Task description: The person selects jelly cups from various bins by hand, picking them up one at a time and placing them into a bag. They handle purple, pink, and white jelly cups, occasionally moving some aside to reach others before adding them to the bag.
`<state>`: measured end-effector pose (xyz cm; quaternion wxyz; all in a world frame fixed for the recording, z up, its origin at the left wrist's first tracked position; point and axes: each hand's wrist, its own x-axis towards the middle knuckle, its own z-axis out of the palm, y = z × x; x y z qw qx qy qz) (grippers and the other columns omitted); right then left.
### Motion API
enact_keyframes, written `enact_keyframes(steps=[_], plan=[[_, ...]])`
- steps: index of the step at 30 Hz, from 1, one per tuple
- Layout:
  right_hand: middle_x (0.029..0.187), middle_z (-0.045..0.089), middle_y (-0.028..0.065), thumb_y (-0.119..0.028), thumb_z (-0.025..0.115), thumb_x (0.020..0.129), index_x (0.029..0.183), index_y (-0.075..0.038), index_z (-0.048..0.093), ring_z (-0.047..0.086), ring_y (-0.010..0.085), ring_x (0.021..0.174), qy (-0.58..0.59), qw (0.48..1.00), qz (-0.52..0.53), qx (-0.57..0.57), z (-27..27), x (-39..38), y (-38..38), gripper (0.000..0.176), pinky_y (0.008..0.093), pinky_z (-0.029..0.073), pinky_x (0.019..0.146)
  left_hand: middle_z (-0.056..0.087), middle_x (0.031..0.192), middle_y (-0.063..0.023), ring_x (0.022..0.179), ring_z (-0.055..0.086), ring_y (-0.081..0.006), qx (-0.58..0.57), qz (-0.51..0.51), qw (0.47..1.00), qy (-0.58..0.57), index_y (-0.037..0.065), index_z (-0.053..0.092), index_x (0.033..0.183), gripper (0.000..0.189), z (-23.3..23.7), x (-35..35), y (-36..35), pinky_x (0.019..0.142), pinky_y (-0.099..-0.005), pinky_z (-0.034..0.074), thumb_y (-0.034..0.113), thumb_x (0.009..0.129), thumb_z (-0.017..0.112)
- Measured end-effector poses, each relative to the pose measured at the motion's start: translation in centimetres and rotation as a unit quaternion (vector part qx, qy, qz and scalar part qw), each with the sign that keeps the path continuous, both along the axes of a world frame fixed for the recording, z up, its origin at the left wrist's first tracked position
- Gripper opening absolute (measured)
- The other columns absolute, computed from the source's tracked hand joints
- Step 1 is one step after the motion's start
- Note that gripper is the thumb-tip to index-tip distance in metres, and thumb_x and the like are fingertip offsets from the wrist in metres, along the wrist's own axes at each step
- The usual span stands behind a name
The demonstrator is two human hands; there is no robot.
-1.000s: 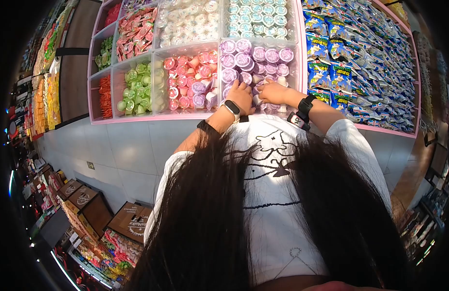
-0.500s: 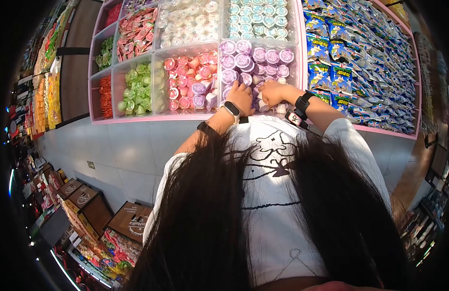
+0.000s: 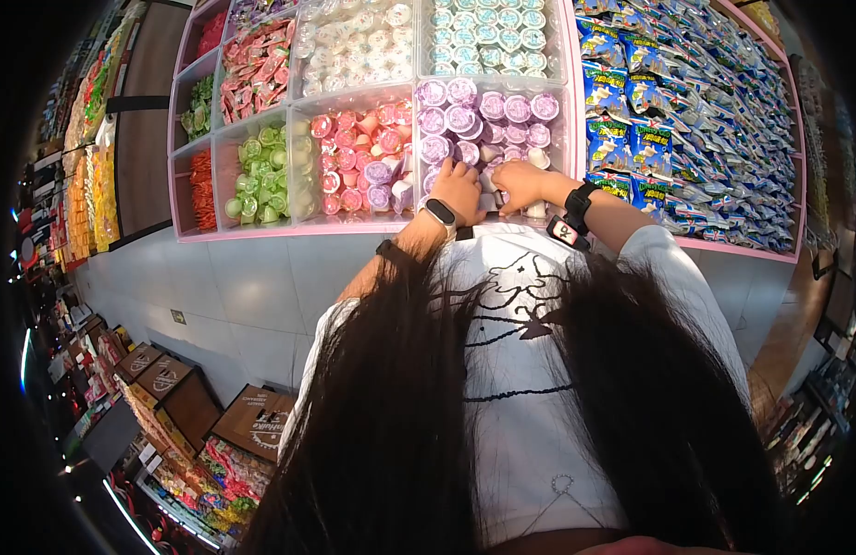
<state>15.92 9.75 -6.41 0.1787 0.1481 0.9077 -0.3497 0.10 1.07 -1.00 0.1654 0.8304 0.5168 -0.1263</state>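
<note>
Both hands reach into the front part of a clear bin holding purple-lidded jelly cups [image 3: 460,118]. My left hand [image 3: 457,191] is at the bin's left side with fingers bent down among the cups; what its fingertips hold is hidden. Beside it, my right hand [image 3: 521,183] has its fingers curled inward near the front wall, over pale cups, and its grip is too small to make out. A band with a small screen [image 3: 440,212] is on the left wrist, and a black strap with a device [image 3: 567,229] on the right.
Red and pink cups [image 3: 359,153] fill the bin to the left, with green cups [image 3: 261,176] beyond. White cups [image 3: 359,46] and blue-printed cups [image 3: 488,37] lie behind. Blue snack packets [image 3: 650,153] are at the right. The pink display rim [image 3: 354,229] runs along the front.
My right hand has shifted slightly toward my left hand and its fingers have curled more. My left hand stays nearly in place, slightly lower.
</note>
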Motion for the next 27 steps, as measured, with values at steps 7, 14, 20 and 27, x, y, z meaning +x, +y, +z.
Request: enact_keyframes(steps=[7,14,20,27], plan=[[0.098,0.053,0.0178,-0.038,0.074,0.051,0.1,0.0,0.042,0.054,0.0342,0.086,0.076,0.991,-0.102,0.034,-0.1,-0.1,-0.8,0.07,0.0388,0.041,0.078,0.052,0.103,-0.0081,0.103,0.042,-0.0255,0.005,0.019,1.0,-0.013,0.002,0.06,0.096,0.05,-0.4,0.0,-0.3,0.095,-0.0465,0.024,0.043,0.067,0.058],[0.081,0.061,0.014,-0.043,0.065,0.057,0.104,-0.003,0.043,0.059,0.0301,0.079,-0.028,0.999,-0.025,0.017,0.1,-1.0,-0.5,0.065,0.0363,0.04,0.077,0.051,0.103,-0.0081,0.102,0.042,-0.0255,0.0,0.022,1.0,-0.01,0.003,0.06,0.096,0.05,-0.3,0.0,-0.2,0.093,-0.0453,0.025,0.044,0.067,0.058],[0.084,0.062,0.0145,-0.042,0.062,0.06,0.107,-0.004,0.042,0.059,0.0293,0.082,-0.106,0.994,-0.006,0.03,0.5,-1.8,-0.8,0.064,0.0379,0.036,0.081,0.051,0.102,-0.0081,0.101,0.042,-0.0256,0.004,0.022,1.0,-0.008,0.003,0.061,0.094,0.049,-0.3,0.1,-0.3,0.092,-0.0449,0.025,0.044,0.068,0.057],[0.088,0.062,0.0135,-0.041,0.059,0.059,0.102,-0.007,0.053,0.058,0.0273,0.087,-0.161,0.986,0.033,0.016,-0.1,-1.9,-1.0,0.055,0.0363,0.033,0.085,0.051,0.101,-0.0081,0.1,0.043,-0.0257,0.002,0.02,1.0,-0.013,0.004,0.06,0.093,0.047,-0.1,0.1,-0.3,0.092,-0.0452,0.026,0.043,0.068,0.057]])
